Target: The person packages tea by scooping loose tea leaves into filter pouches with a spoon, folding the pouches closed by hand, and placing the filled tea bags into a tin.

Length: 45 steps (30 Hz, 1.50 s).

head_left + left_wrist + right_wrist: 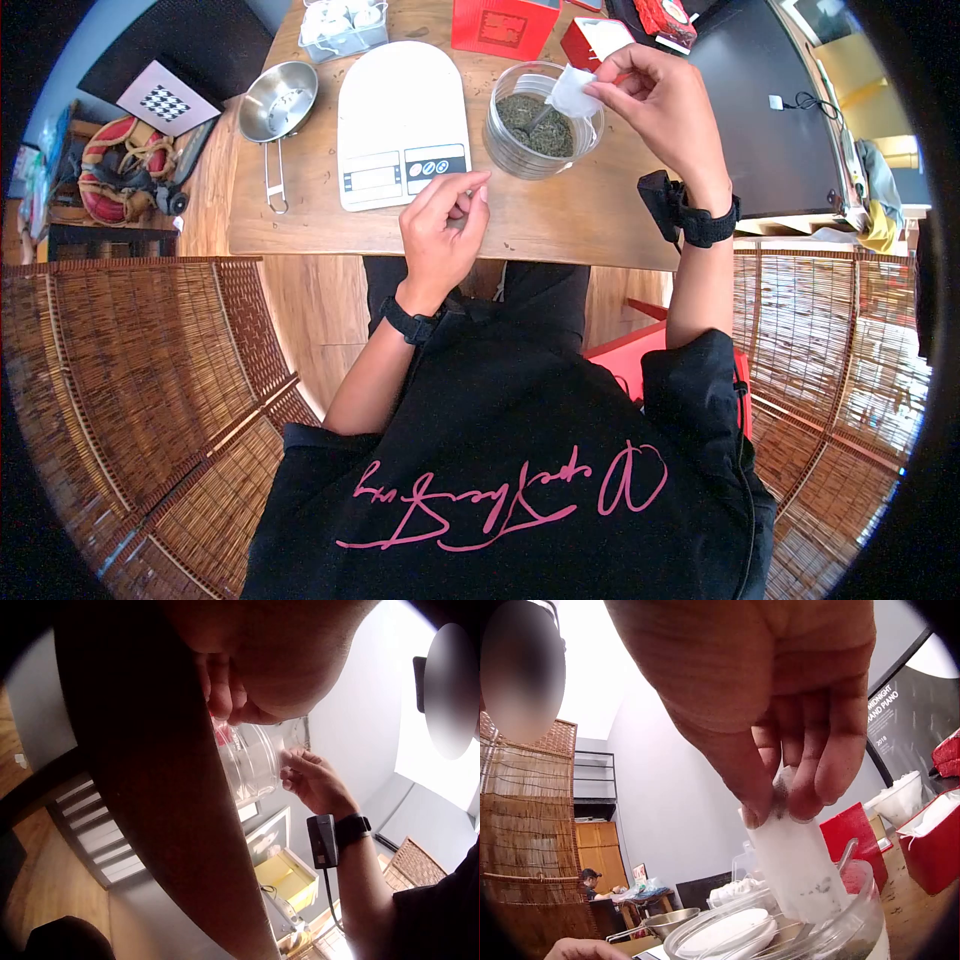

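My right hand [655, 105] pinches a small white filter bag [573, 93] by its top between thumb and fingers. The bag hangs over the mouth of a clear round jar [503, 150], and dark specks show near its bottom in the right wrist view. Dried, crumbled green herb [548, 136] lies inside the jar. A spoon's handle [847, 856] sticks up at the jar's rim. My left hand [443, 228] hovers by the table's front edge with fingers loosely curled and nothing in them. Its fingertips are close to the front of a white kitchen scale [403, 110].
Left of the scale sits a steel pan [280, 103] with a long wire handle. A plastic box [345, 40] of white bags stands at the back. Red boxes [507, 27] line the far side. A black surface [765, 110] adjoins the wooden table [320, 228] on the right.
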Each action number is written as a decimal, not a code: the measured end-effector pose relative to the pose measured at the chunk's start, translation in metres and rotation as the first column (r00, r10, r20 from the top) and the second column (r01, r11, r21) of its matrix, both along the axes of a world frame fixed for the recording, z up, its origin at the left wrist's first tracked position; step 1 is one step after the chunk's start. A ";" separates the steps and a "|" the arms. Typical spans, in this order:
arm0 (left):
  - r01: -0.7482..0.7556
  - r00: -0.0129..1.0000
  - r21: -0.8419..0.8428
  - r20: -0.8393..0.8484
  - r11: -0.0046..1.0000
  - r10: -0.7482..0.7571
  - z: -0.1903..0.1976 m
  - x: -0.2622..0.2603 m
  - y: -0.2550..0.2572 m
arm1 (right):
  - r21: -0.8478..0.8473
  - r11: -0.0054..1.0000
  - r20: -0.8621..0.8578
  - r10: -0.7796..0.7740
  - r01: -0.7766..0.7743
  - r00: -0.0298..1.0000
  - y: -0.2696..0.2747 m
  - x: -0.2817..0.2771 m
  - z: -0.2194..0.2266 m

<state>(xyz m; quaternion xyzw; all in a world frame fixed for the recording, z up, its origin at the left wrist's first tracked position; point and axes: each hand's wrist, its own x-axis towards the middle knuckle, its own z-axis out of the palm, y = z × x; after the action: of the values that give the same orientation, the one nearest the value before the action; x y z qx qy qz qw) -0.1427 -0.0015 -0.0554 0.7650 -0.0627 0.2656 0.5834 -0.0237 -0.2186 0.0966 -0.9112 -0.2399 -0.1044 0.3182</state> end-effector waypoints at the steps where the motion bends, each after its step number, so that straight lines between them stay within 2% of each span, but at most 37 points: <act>1: 0.002 1.000 -0.004 -0.004 1.000 -0.002 0.000 0.000 0.000 | 0.031 0.999 -0.027 0.007 -0.006 1.000 -0.001 0.000 -0.001; 5: 0.005 1.000 -0.007 -0.008 1.000 -0.005 0.000 0.000 0.000 | 0.052 0.999 -0.014 0.014 -0.013 1.000 -0.002 0.002 -0.004; 13: 0.006 1.000 0.003 -0.005 1.000 -0.006 0.000 0.000 0.000 | 0.145 0.988 -0.144 0.083 -0.062 0.986 -0.008 0.003 -0.003; 19: 0.001 1.000 0.002 -0.006 1.000 -0.001 0.001 0.000 -0.001 | 0.206 0.976 -0.171 0.108 -0.072 0.979 -0.007 -0.001 0.001; 22: -0.001 1.000 0.001 -0.009 1.000 0.001 0.000 0.000 -0.001 | 0.123 0.992 -0.125 0.023 -0.008 0.992 -0.004 -0.002 0.006; 28: 0.007 1.000 0.002 -0.014 1.000 -0.007 0.002 -0.001 0.000 | 0.174 0.985 -0.100 0.001 0.017 0.995 -0.003 -0.004 0.005; 32: -0.005 0.999 0.007 -0.032 1.000 0.005 0.007 -0.002 -0.001 | 0.170 0.985 -0.115 0.001 0.019 0.993 -0.001 -0.005 0.008; 38: -0.001 0.999 0.000 -0.037 1.000 0.001 0.005 -0.001 -0.001 | 0.220 0.973 -0.082 0.092 -0.072 0.992 -0.004 0.000 -0.001; 41: 0.002 0.999 -0.006 -0.037 1.000 -0.003 0.005 -0.002 -0.001 | 0.184 0.980 -0.045 0.084 -0.075 0.995 -0.005 0.000 0.000; 45: 0.008 1.000 0.011 -0.029 1.000 -0.008 0.002 -0.001 0.000 | 0.089 0.994 -0.095 0.065 -0.056 0.993 -0.006 -0.003 0.004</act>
<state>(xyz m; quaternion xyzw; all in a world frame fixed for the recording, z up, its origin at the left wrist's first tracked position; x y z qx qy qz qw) -0.1438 -0.0018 -0.0531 0.7716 -0.0588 0.2519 0.5812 -0.0267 -0.2243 0.1011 -0.8929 -0.2468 -0.0605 0.3717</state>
